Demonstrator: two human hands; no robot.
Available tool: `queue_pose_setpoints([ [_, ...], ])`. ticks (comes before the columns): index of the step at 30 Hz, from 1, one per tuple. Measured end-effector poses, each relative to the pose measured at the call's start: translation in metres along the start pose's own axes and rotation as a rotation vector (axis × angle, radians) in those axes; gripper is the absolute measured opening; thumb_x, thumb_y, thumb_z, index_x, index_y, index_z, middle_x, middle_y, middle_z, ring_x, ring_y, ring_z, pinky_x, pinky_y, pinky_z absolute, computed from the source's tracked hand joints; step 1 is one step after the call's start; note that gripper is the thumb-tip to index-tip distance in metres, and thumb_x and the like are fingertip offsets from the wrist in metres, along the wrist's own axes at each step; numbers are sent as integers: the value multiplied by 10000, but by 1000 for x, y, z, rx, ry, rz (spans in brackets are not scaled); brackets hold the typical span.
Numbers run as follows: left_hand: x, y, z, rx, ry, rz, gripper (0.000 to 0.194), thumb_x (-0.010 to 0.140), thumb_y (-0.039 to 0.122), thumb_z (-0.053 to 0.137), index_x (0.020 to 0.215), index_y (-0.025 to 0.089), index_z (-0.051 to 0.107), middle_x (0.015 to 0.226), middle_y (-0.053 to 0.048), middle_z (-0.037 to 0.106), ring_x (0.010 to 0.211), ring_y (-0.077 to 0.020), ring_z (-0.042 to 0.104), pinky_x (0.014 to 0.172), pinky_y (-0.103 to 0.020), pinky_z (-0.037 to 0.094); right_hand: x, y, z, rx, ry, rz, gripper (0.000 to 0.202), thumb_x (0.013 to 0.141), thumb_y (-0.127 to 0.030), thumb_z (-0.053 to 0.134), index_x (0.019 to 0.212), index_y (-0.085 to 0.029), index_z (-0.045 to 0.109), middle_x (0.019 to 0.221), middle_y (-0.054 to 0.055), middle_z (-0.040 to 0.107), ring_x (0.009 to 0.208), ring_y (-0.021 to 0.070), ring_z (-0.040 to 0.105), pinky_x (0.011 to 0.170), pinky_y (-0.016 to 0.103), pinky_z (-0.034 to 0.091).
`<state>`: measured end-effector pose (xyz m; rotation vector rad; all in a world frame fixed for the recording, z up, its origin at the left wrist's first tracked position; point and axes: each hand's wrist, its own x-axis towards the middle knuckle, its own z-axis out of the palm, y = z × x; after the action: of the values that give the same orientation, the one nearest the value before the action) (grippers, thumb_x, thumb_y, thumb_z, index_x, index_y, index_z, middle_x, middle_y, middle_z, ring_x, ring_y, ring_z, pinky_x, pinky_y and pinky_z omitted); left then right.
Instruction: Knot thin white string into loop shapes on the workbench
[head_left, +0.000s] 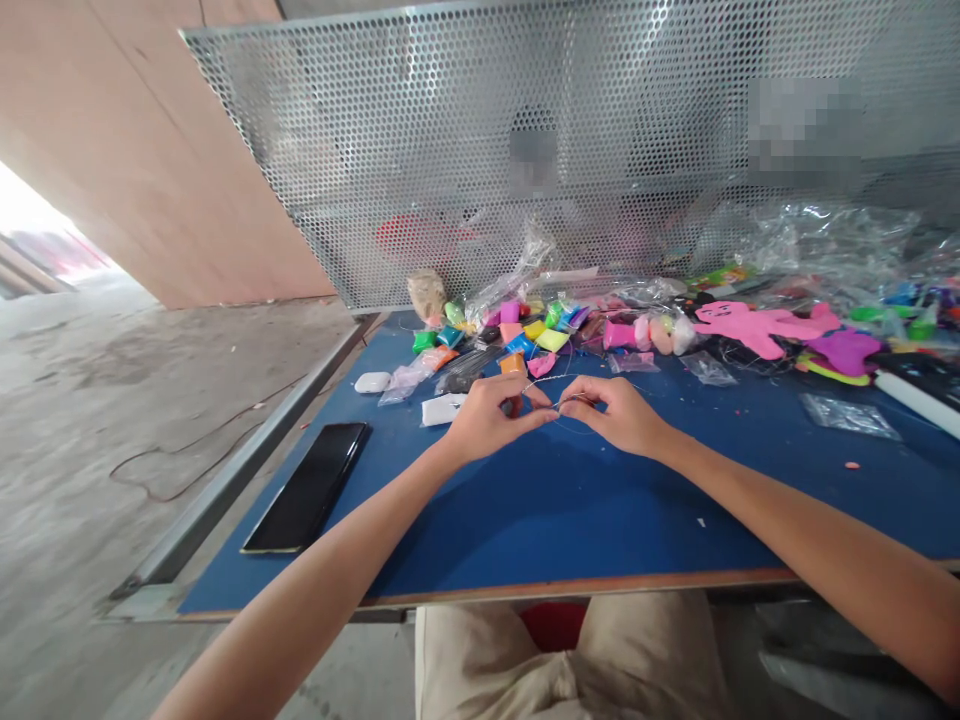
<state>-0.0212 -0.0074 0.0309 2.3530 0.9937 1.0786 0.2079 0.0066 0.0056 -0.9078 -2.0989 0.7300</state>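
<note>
Above the blue tabletop [480, 540], my two hands meet with fingertips almost touching. My left hand [491, 412] is closed, its thumb and fingers pinching a thin wire [553, 378]. Part of that wire looks twisted and runs over the fingers. My right hand [616, 412] is closed too, pinching the same wire close to the left fingertips. Loose fine strands curve out around both hands. Behind my left hand lies a white block-like piece [441, 409], partly covered by the hand. An orange packet [513, 363] and a pink piece [541, 365] lie just beyond the fingers.
A black phone [307, 488] lies at the left, near a white rounded case [372, 382]. Several coloured packets, clear bags and a pink figure-shaped piece [761, 325] crowd the back. A perforated metal panel [450, 130] stands behind. A black-and-white object [922, 385] sits at the right.
</note>
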Motion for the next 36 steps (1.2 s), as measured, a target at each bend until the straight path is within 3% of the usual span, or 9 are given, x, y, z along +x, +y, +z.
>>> queue_pose_setpoints([
  [8,0,4,1,-125,-29,-59,236,867,420,690,870,191,749,819,-37,728,719,-140,606,656,-256,453,0,-3,-3,2,97,-69,287,945,-454,599,944,-218,763,733,11,695,530,122,508,541,268,383],
  [12,0,2,3,-118,18,-110,238,841,425,716,880,194,759,804,-31,735,702,-139,624,655,-256,462,2,-7,-2,83,144,-47,243,922,-431,641,894,-221,761,807,29,708,667,156,605,624,283,456],
  [14,-1,1,4,-132,12,-119,242,838,425,718,860,186,756,780,-29,731,675,-131,613,649,-253,464,2,-8,0,141,118,-24,208,898,-415,675,901,-216,738,838,31,710,709,162,632,653,285,491],
  [21,-4,5,1,-253,-59,-125,252,850,404,704,815,158,748,749,-42,732,649,-126,598,621,-246,456,-3,-10,7,390,-31,37,209,933,-408,631,940,-199,614,761,15,707,577,135,651,563,266,556],
  [27,-4,8,4,-469,-81,-248,266,829,384,728,736,135,718,717,-51,716,658,-133,600,638,-251,455,-9,-16,5,221,29,-97,121,981,-317,573,945,-206,604,709,-12,699,498,98,628,510,211,510],
  [32,-2,7,4,-650,-176,-349,252,813,360,739,724,131,687,678,-37,681,638,-128,609,643,-253,487,-14,-12,0,76,8,-166,145,1014,-321,510,989,-210,600,758,-4,728,397,70,583,438,196,460],
  [36,-2,7,4,-478,-147,-303,269,848,410,697,796,147,688,711,-30,677,597,-122,602,590,-252,473,-8,-6,-4,97,-3,-95,212,992,-400,540,1030,-214,632,772,8,724,418,83,592,444,209,490],
])
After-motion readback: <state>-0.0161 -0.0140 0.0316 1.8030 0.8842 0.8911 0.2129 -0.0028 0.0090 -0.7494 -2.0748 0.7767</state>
